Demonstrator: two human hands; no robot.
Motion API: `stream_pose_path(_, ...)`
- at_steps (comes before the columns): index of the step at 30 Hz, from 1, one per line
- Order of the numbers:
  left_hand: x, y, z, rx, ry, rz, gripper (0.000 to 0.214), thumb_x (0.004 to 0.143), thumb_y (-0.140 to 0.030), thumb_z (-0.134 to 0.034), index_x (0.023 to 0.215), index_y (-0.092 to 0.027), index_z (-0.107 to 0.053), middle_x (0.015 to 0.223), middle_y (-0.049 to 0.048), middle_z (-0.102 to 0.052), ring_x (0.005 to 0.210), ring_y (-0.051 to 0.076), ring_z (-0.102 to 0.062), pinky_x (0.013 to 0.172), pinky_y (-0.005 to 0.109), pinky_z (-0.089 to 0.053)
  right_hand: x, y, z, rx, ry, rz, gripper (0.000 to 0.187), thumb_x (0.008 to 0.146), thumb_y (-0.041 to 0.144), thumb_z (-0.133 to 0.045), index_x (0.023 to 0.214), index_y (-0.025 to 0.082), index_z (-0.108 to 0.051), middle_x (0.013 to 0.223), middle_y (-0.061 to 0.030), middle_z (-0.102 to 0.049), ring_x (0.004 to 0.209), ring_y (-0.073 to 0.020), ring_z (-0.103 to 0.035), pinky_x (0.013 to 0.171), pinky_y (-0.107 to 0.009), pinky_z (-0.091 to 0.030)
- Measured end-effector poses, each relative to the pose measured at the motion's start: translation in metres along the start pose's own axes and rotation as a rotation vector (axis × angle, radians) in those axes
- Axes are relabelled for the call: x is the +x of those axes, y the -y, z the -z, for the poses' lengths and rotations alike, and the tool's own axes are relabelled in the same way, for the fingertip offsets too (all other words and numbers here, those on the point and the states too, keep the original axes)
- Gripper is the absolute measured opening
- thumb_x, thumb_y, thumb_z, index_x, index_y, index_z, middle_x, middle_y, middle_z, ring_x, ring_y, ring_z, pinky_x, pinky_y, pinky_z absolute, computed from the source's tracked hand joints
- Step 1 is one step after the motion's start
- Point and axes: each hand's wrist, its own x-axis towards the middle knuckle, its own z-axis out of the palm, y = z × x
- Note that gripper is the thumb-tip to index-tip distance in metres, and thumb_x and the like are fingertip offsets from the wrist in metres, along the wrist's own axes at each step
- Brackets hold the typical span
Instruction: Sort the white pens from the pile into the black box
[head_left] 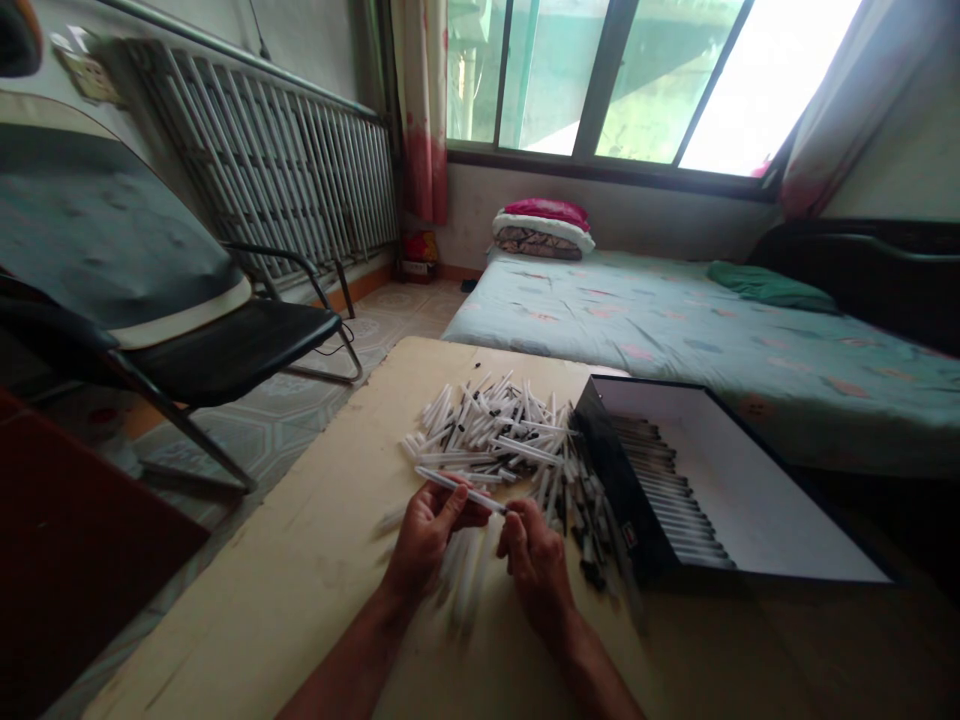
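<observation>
A person sits or stands before a pale desk (pixel 315 570), and both hands meet above it, near its middle. The left hand (pixel 435 530) is closed around a slim white pen (pixel 459 490), with the thumb lying along its upper side and the fingers under it. The right hand (pixel 534 550) is also closed, with its fingertips pinched together at the right end of this same pen, where a darker tip shows. The pen is held slanting, its left end higher, and it is in the air just in front of a loose pile of white tubes (pixel 487 430). These tubes lie in many directions, and some dark pieces (pixel 592 572) are mixed among them, mostly at the right side of the pile. Just beside the pile, to the right, there is a dark box (pixel 780 470) with a white inside. In it, along the wall nearest to the pile, a row of pens (pixel 686 510) lies side by side. Beyond the desk stands a bed (pixel 600 310) with a light, patterned sheet, and to the left a black chair (pixel 255 340).
</observation>
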Motion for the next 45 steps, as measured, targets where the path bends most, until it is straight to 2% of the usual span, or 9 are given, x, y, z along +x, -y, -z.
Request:
stream_pose_path(3,-0.0001,-0.0006,-0.0004,0.007,-0.011,-0.002,0.028,0.072,-0.031,-0.071,0.086,-0.015,-0.054,0.077,0.0057,-0.073,0.068,0.020,-0.070,0.066,0.032,-0.056,0.0003,-0.0030,-0.0011,-0.017,-0.014,0.018,0.021,0.094,0.035,-0.035,0.096,0.019,-0.048,0.058,0.0040,-0.056,0.048,-0.0107,-0.051,0.050,-0.019,-0.034)
stream_pose_path(8,-0.0015,-0.0031,-0.0018,0.040,0.029,-0.006,0.028,0.072,-0.032,-0.072,0.085,-0.014,-0.055,0.077,0.0069,-0.073,0.066,0.020,-0.070,0.065,0.033,-0.056,0.0000,-0.0057,-0.0028,-0.073,-0.030,0.042,0.033,0.096,0.033,-0.029,0.071,0.021,-0.046,0.052,0.0036,-0.051,0.046,-0.0099,-0.049,0.051,-0.020,-0.033)
stream_pose_path(14,-0.0017,-0.0044,-0.0032,0.027,-0.001,-0.008,0.028,0.070,-0.032,-0.073,0.083,-0.015,-0.055,0.076,0.0056,-0.073,0.065,0.020,-0.069,0.065,0.033,-0.056,-0.0010,-0.0016,-0.0052,-0.052,-0.054,0.090,0.016,0.094,0.028,-0.035,0.100,0.018,-0.047,0.057,0.0046,-0.055,0.047,-0.0100,-0.052,0.049,-0.019,-0.035)
stream_pose_path(22,-0.0018,-0.0051,-0.0023,0.038,0.039,-0.007,0.027,0.070,-0.031,-0.073,0.083,-0.015,-0.057,0.074,0.0050,-0.072,0.060,0.018,-0.068,0.064,0.033,-0.055,-0.0005,-0.0083,-0.0054,-0.110,-0.040,0.116,0.030,0.095,0.027,-0.033,0.069,0.021,-0.047,0.052,0.0042,-0.052,0.046,-0.0087,-0.050,0.049,-0.018,-0.032)
stream_pose_path(28,-0.0013,-0.0043,-0.0017,0.035,-0.009,-0.020,0.027,0.071,-0.031,-0.072,0.084,-0.015,-0.056,0.071,0.0037,-0.072,0.061,0.017,-0.068,0.065,0.031,-0.055,-0.0010,-0.0038,-0.0042,-0.070,-0.055,0.084,0.019,0.095,0.029,-0.033,0.096,0.019,-0.049,0.057,0.0040,-0.056,0.047,-0.0101,-0.053,0.049,-0.018,-0.034)
stream_pose_path(35,-0.0019,-0.0055,-0.0025,0.047,0.038,-0.007,0.028,0.069,-0.032,-0.073,0.084,-0.015,-0.056,0.076,0.0060,-0.073,0.062,0.019,-0.069,0.064,0.033,-0.055,-0.0008,-0.0048,-0.0039,-0.125,-0.067,0.096,0.032,0.095,0.027,-0.030,0.068,0.021,-0.045,0.053,0.0033,-0.052,0.047,-0.0093,-0.050,0.051,-0.019,-0.034)
stream_pose_path(37,-0.0018,-0.0057,-0.0027,0.053,0.036,-0.015,0.028,0.070,-0.032,-0.073,0.084,-0.015,-0.056,0.076,0.0060,-0.073,0.062,0.019,-0.069,0.064,0.033,-0.056,-0.0011,-0.0051,-0.0032,-0.117,-0.059,0.092,0.030,0.095,0.027,-0.031,0.071,0.021,-0.047,0.054,0.0035,-0.052,0.047,-0.0096,-0.050,0.051,-0.019,-0.034)
stream_pose_path(41,-0.0012,-0.0055,-0.0027,0.069,0.009,-0.018,0.027,0.070,-0.032,-0.072,0.083,-0.015,-0.056,0.072,0.0049,-0.072,0.062,0.019,-0.068,0.065,0.033,-0.056,-0.0013,-0.0054,-0.0036,-0.087,-0.046,0.096,0.018,0.095,0.028,-0.034,0.091,0.020,-0.049,0.057,0.0039,-0.054,0.049,-0.0103,-0.052,0.051,-0.019,-0.035)
stream_pose_path(45,-0.0009,-0.0043,-0.0019,0.080,0.039,-0.018,0.026,0.072,-0.032,-0.071,0.083,-0.015,-0.056,0.075,0.0054,-0.072,0.061,0.018,-0.068,0.064,0.033,-0.055,-0.0011,-0.0062,-0.0047,-0.084,-0.055,0.112,0.021,0.095,0.026,-0.033,0.082,0.020,-0.049,0.056,0.0040,-0.053,0.047,-0.0096,-0.050,0.051,-0.018,-0.034)
